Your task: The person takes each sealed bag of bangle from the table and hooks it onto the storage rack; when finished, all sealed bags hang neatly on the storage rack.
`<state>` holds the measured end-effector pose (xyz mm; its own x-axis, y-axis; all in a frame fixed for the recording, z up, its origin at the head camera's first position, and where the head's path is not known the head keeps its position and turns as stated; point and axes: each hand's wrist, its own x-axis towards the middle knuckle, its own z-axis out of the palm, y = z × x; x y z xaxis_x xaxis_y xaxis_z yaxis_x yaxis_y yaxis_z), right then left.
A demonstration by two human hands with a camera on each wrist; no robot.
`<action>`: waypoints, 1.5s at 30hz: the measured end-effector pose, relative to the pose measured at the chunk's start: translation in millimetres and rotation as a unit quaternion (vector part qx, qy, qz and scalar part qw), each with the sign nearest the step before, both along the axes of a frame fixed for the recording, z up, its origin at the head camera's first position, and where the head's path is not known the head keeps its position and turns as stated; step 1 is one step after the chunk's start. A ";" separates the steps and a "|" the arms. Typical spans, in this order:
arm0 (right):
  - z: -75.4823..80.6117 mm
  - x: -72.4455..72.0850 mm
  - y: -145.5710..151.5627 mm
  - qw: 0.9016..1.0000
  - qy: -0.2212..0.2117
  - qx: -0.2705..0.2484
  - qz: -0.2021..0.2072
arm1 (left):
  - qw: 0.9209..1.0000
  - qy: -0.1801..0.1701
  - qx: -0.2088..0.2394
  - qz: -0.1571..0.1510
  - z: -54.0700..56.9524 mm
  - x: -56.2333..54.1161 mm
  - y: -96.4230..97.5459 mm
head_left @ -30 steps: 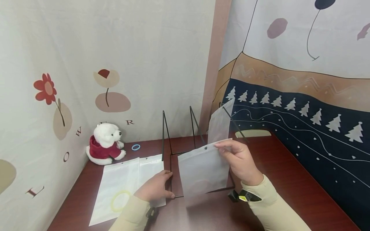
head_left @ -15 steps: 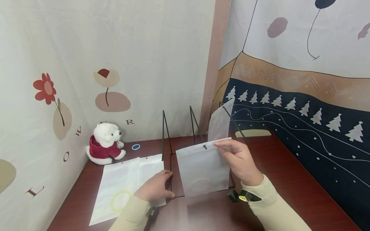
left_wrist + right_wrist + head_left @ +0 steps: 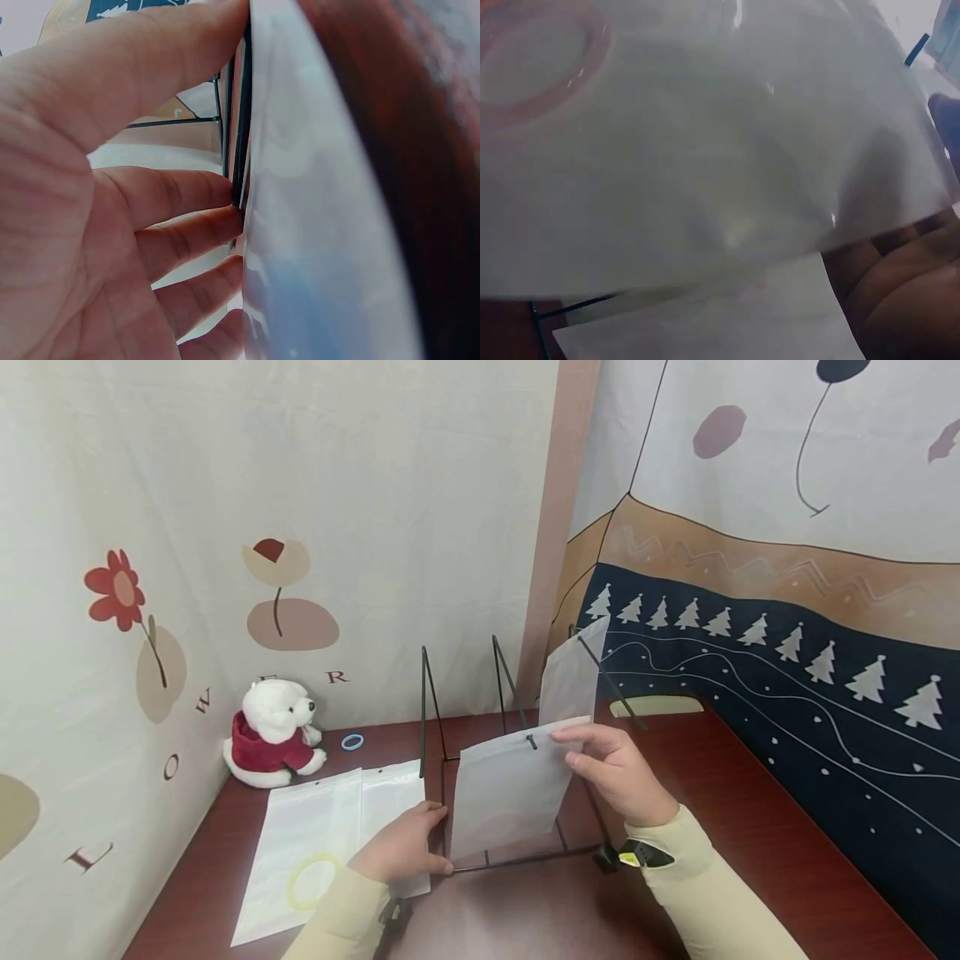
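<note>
In the head view, a frosted zip bag (image 3: 498,789) hangs tilted on the black wire rack (image 3: 517,862), with a dark hook tip (image 3: 532,742) poking through its top hole. A pink ring (image 3: 547,67) shows through the bag in the right wrist view. My right hand (image 3: 618,772) is at the bag's upper right corner, index finger and thumb apart, fingertips at the plastic. At the rack's front left corner my left hand (image 3: 405,843) holds the base wire (image 3: 244,112), thumb and fingers against it.
Two frosted bags (image 3: 330,802) lie on the table left of the rack, one with a yellow ring (image 3: 309,881). Another bag (image 3: 570,681) hangs at the rack's back right. A plush bear (image 3: 273,735) and a blue ring (image 3: 352,742) stand farther back.
The bag has slid back along the hook, more of which now pokes through, and its lower edge has swung away. My right thumb and index finger have parted. The left hand stays put.
</note>
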<state>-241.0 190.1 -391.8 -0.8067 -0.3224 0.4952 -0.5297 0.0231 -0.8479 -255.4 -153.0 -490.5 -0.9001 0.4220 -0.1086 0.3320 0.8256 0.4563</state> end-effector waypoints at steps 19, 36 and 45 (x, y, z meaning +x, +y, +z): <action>-22.2 -29.4 12.0 0.975 -0.049 0.105 0.188 | 1.000 0.013 0.004 -0.007 -1.4 -1.8 -1.1; -33.1 -43.3 10.4 0.955 -0.029 0.151 0.252 | 1.000 0.009 0.009 -0.003 0.9 -1.2 -1.5; -35.7 -42.3 8.1 0.959 -0.081 0.180 0.202 | 1.000 0.004 0.008 -0.003 1.0 -0.3 -0.5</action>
